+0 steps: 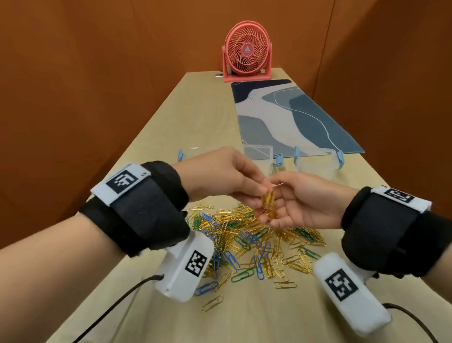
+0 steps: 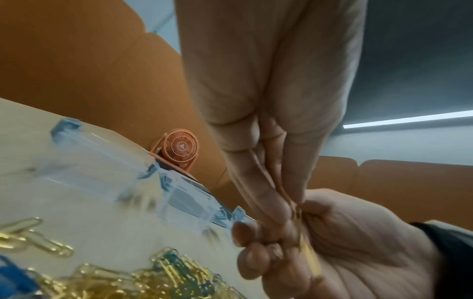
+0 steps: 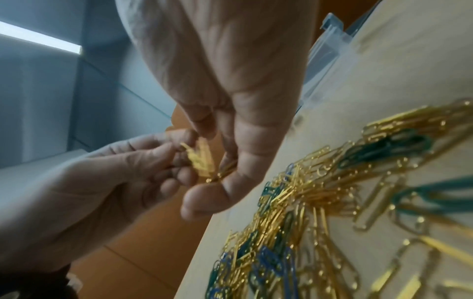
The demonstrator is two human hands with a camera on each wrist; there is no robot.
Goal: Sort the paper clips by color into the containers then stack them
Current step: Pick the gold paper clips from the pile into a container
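A mixed pile of gold, blue and green paper clips (image 1: 248, 237) lies on the table. Above it my two hands meet. My left hand (image 1: 257, 193) reaches in from the left and pinches a small bunch of gold paper clips (image 1: 269, 203) with its fingertips. My right hand (image 1: 276, 213) is cupped palm up under the same bunch, fingers curled round it (image 2: 309, 252). The right wrist view shows the gold bunch (image 3: 202, 159) between both hands. Three clear containers with blue latches stand behind the hands: left (image 1: 193, 152), middle (image 1: 260, 154), right (image 1: 315, 162).
A patterned blue mat (image 1: 290, 116) lies behind the containers on the right. A pink fan (image 1: 247, 53) stands at the table's far end. Orange walls close in on both sides. Single clips (image 1: 212, 303) lie loose near the front edge. Cables trail from both wrist cameras.
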